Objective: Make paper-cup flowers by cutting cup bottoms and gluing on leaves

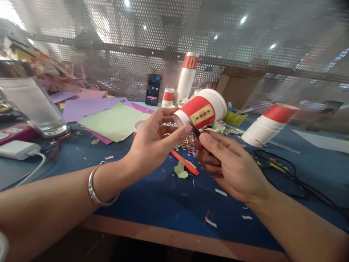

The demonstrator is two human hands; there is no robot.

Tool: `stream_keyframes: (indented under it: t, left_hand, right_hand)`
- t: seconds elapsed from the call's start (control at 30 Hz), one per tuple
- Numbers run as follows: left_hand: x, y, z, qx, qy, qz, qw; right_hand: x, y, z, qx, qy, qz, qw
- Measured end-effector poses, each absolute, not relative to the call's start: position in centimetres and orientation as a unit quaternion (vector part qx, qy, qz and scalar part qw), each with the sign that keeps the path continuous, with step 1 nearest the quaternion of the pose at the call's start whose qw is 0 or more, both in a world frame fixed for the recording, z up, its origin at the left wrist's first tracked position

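My left hand [155, 140] grips a red and white paper cup [203, 107] by its narrow end, holding it tilted on its side above the blue table [152, 196]. A silver bangle [95, 189] sits on that wrist. My right hand [229, 163] is closed round small dark scissors [195, 130], whose blades touch the cup's red band near the yellow label. Most of the scissors is hidden inside the fist.
Coloured paper sheets [109, 118] lie at the back left beside a clear container [32, 102]. A tall cup stack [187, 80], a fallen cup stack [268, 123], a phone [152, 92], black cables [286, 171], an orange strip [185, 162] and paper scraps lie around.
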State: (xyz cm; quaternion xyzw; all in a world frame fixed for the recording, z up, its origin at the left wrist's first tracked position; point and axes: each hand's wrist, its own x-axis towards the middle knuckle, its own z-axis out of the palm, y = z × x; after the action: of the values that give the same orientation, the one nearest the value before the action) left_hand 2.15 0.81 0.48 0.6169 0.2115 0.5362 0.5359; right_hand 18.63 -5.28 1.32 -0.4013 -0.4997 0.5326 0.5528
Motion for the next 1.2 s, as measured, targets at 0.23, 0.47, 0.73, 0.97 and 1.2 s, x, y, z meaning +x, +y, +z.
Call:
stream_keyframes:
  t: [0.23, 0.47, 0.73, 0.97, 1.2]
  left_hand:
    - [2.12, 0.92, 0.52, 0.629, 0.213, 0.532, 0.526]
    - [2.15, 0.86, 0.35, 0.64, 0.204, 0.535, 0.512]
    - [2.14, 0.73, 0.49, 0.647, 0.208, 0.534, 0.504]
    - [2.04, 0.72, 0.44, 0.651, 0.212, 0.529, 0.501]
    - [2.1, 0.67, 0.54, 0.648, 0.212, 0.531, 0.503]
  right_hand:
    - [18.82, -5.3, 1.3, -0.401, -0.503, 0.54, 0.543]
    - [18.82, -5.31, 1.19, -0.397, -0.513, 0.543, 0.534]
    - [18.8, -5.35, 1.29, -0.406, -0.516, 0.533, 0.534]
    - [18.87, -5.44, 1.29, -0.404, -0.522, 0.533, 0.53]
    - [18.88, -5.44, 1.23, -0.393, -0.518, 0.541, 0.533]
